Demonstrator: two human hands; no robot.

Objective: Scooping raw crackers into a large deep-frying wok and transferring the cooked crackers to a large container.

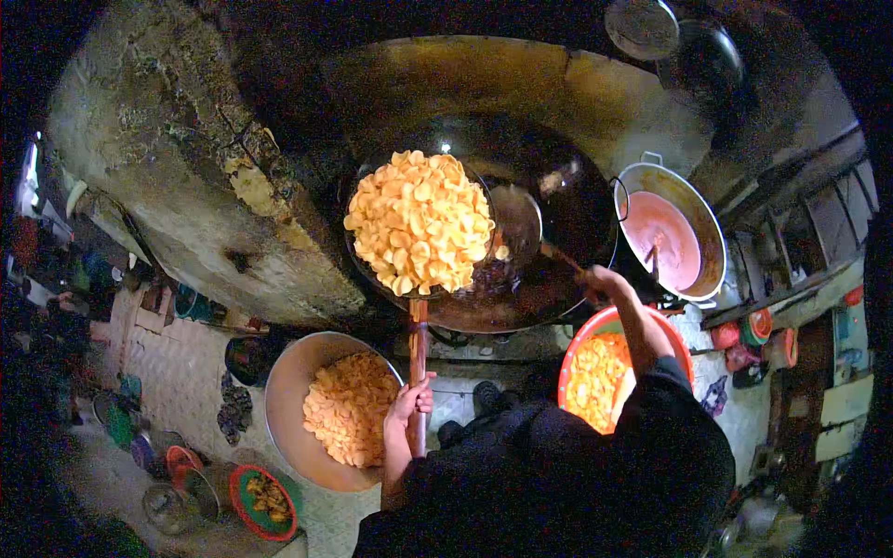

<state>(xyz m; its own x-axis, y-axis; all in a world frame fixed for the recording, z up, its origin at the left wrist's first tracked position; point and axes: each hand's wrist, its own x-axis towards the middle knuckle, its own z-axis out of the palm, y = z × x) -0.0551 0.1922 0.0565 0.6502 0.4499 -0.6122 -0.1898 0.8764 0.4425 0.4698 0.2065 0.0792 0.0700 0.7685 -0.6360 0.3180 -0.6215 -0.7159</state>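
Note:
My left hand (410,401) grips the long wooden handle (418,349) of a large strainer, which bears a high heap of pale yellow chips (422,223) over the left side of a big dark wok (509,317). In my right hand (605,282) is the thin handle of a round skimmer (520,220), its head low in the wok beside the heap. A few loose chips (502,252) lie near the skimmer. What liquid the wok holds is too dark to make out well.
A wide metal basin (286,418) of fried chips stands at lower left. An orange-red tub (568,349) of chips is below my right arm. Right of the wok, a metal pot (711,230) holds pinkish liquid and a stirrer. A sooty wall (209,202) rises at left; a red-rimmed basket (289,526) sits lower left.

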